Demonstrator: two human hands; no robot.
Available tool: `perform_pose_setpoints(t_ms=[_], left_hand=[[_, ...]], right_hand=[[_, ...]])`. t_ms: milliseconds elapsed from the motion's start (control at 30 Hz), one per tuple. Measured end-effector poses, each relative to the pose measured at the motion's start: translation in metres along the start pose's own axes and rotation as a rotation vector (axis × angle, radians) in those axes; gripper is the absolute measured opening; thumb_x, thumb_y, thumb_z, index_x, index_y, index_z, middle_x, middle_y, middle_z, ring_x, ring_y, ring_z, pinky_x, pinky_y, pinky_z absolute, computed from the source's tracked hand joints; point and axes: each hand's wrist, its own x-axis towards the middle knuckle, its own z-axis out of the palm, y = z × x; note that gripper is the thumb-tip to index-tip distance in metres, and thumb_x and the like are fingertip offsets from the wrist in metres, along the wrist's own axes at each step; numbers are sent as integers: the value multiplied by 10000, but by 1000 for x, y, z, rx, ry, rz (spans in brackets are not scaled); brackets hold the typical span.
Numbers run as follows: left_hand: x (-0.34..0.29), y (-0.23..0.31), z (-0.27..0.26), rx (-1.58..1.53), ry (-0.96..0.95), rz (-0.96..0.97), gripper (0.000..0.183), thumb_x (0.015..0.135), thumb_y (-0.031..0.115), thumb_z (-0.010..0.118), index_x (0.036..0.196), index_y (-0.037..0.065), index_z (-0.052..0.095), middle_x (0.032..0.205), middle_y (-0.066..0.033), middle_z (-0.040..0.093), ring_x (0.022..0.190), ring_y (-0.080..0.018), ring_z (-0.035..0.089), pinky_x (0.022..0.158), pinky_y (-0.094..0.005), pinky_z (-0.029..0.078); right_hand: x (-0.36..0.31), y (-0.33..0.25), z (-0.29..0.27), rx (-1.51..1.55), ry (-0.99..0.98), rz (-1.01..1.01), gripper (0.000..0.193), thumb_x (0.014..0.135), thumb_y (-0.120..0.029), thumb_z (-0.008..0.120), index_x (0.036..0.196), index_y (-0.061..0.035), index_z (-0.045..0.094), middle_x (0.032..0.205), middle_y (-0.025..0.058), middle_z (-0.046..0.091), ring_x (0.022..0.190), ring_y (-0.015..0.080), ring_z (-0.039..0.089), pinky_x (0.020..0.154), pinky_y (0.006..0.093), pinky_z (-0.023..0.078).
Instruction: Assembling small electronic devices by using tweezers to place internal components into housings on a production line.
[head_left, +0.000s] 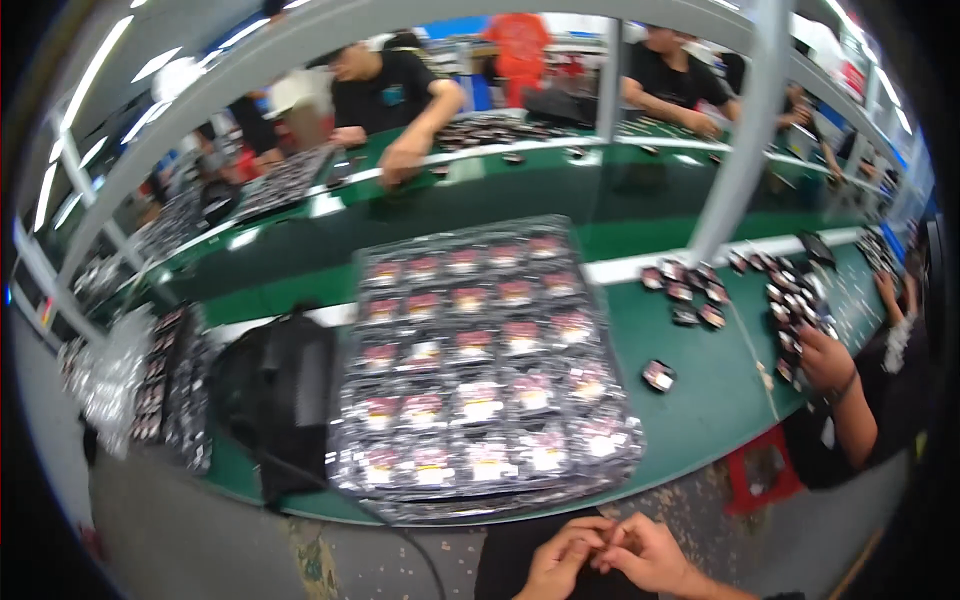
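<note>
Low in the picture, above my dark-clothed lap, my left hand [562, 556] and my right hand [646, 552] meet at the fingertips. Both are closed in a pinch; whatever they hold, if anything, is too small or hidden to make out. Just beyond them on the green bench lies a broad black tray [350, 440] in clear, shiny plastic. Rows of small dark square pieces with pink and white faces [472, 345] fill its pockets. One loose piece of the same look [659, 376] lies to the right of the tray.
A black bag [290, 380] with a cable stands left of the tray, beside plastic-wrapped stacks [170, 380]. Loose pieces [790, 300] cover the bench at right, near another person's hand [828, 360]. A grey post [745, 140] rises by the green conveyor [480, 200]; people work across it.
</note>
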Motion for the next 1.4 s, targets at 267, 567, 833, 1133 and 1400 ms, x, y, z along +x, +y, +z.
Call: perform_pose_setpoints(t_ms=[267,567,833,1133,1400], left_hand=[[-11,3,-53,-204,92,61,255,1058,288,527,989,42,535,1012,-186,656,981,-312,647,929,-468,516],[-4,-5,-51,-205,3,-23,242,1062,259,528,1025,20,538,1029,-189,654,959,-298,646,899,-450,525],[-2,-8,-55,-273,2,-28,235,1065,249,523,1043,16,545,1045,-190,659,963,-298,651,908,-442,531],[-2,-10,-56,-317,19,-40,235,1075,240,497,1048,14,555,1054,-193,665,967,-307,665,911,-444,540],[1,-12,-55,-326,0,-56,239,1075,240,496,1059,10,560,1060,-196,667,972,-314,673,924,-455,544]], right_hand=[[47,-70,-109,-1138,810,-562,311,822,-92,758,1065,15,596,1135,218,615,1057,411,593,919,458,489],[53,-53,-199,-1327,1003,-260,697,857,-275,781,1398,36,470,1494,273,377,1402,437,359,1154,468,339],[79,-83,-293,-1492,1243,-29,993,806,-626,699,1550,-63,356,1612,284,231,1508,478,139,1218,589,55],[91,-84,-338,-1308,938,-108,786,891,-583,608,1534,-177,411,1569,226,348,1480,398,275,1204,539,163],[98,-84,-274,-1279,670,-299,730,817,-491,715,1446,-175,524,1466,197,437,1390,382,386,1170,497,275]])
